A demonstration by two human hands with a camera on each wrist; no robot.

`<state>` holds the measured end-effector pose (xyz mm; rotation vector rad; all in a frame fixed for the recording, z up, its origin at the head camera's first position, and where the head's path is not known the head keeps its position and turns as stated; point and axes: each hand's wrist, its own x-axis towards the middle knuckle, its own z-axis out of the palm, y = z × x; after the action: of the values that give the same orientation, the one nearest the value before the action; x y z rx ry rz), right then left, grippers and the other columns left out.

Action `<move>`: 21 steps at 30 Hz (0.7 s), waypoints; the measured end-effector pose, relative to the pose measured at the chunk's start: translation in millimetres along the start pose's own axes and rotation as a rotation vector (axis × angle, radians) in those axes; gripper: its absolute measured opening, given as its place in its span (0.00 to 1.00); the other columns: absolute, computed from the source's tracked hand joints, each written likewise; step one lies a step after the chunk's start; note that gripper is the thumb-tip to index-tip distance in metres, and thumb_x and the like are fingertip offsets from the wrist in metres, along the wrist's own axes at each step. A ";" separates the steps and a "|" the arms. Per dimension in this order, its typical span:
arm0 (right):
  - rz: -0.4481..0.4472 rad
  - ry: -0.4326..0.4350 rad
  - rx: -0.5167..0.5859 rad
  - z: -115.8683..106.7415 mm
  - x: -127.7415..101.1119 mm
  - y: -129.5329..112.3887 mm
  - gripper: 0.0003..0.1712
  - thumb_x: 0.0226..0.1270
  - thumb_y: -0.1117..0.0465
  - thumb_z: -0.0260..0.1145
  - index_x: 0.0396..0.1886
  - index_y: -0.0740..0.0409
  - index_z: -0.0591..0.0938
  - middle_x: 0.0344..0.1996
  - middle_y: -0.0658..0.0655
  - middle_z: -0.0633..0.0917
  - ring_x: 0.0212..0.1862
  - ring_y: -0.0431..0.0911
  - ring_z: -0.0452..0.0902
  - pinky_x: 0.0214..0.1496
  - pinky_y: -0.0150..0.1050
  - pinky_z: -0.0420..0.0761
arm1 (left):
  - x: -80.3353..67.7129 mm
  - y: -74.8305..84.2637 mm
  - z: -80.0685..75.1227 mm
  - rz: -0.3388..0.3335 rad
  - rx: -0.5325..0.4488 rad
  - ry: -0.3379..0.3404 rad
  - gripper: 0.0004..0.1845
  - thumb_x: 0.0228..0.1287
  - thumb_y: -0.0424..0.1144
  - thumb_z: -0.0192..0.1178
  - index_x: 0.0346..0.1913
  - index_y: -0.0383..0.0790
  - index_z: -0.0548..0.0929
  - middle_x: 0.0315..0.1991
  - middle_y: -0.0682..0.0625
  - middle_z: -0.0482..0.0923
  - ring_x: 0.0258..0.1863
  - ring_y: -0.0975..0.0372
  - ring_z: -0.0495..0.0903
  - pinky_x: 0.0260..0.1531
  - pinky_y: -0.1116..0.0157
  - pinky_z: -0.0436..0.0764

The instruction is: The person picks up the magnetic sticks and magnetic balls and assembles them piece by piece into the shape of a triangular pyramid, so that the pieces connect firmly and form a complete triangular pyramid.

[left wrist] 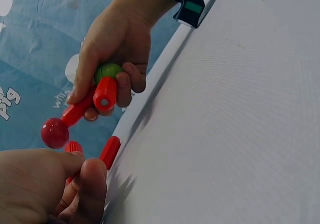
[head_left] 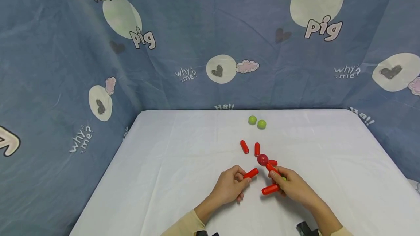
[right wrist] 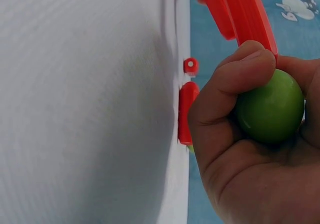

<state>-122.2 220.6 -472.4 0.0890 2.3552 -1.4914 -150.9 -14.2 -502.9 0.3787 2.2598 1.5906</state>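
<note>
My left hand pinches one end of a red rod, whose other end points toward my right hand. My right hand grips a joined piece of red rods and balls. In it, a green ball sits within the curled fingers. One red rod runs from there to a shiny red ball; a second red rod sticks out separately. The left hand's rod is apart from this piece in the head view. Behind the red ball shows another red rod; whether it is attached, I cannot tell.
Two loose red rods, a tilted one and an upright-looking one, lie beyond the hands on the white table. Two green balls, one left of the other, sit near the far edge. A blue patterned cloth hangs behind.
</note>
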 end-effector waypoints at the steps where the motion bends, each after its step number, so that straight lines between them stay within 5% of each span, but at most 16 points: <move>1: -0.001 -0.001 -0.001 0.1 0.1 0.1 0.18 0.79 0.50 0.60 0.52 0.60 0.80 0.23 0.54 0.77 0.24 0.47 0.71 0.26 0.34 0.70 | 0.1 -0.1 0.1 0.007 0.000 0.004 0.09 0.69 0.39 0.68 0.43 0.41 0.79 0.24 0.55 0.78 0.09 0.67 0.75 0.11 0.68 0.77; 21: -0.001 -0.013 0.002 1.5 -1.2 -2.6 0.20 0.78 0.51 0.61 0.56 0.62 0.79 0.25 0.55 0.78 0.25 0.47 0.73 0.27 0.34 0.73 | 0.0 0.1 -1.7 0.040 -0.016 0.046 0.10 0.68 0.39 0.69 0.44 0.42 0.79 0.25 0.55 0.79 0.09 0.66 0.75 0.12 0.68 0.78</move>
<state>-121.3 218.3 -470.4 0.0789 2.3442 -1.4897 -151.6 -15.6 -502.3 0.3885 2.2856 1.6530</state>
